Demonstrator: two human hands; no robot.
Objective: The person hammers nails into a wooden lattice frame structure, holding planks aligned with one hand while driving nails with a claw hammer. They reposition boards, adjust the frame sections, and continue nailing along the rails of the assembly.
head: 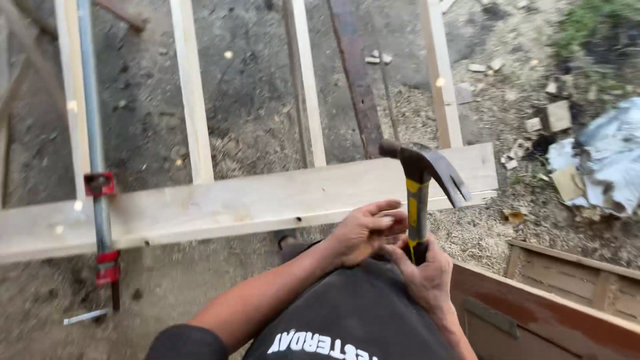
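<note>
A claw hammer [423, 175] with a dark steel head and a yellow and black handle stands upright in front of me. My right hand [425, 275] grips the lower handle. My left hand [365, 230] closes beside it, fingers touching the handle just above my right hand. Both hands rest close to my dark-clothed lap. Just beyond them lies a wide pale wooden board [233, 203], the near rail of a frame with several thin slats [192, 93] running away from me.
A long pipe clamp [99, 193] with red jaws crosses the board at the left. A rusty metal strip [357, 80] lies between slats. Sawdust and wood scraps cover the ground. Crumpled foil [610, 157] sits at right, and a brown wooden box [553, 307] at lower right.
</note>
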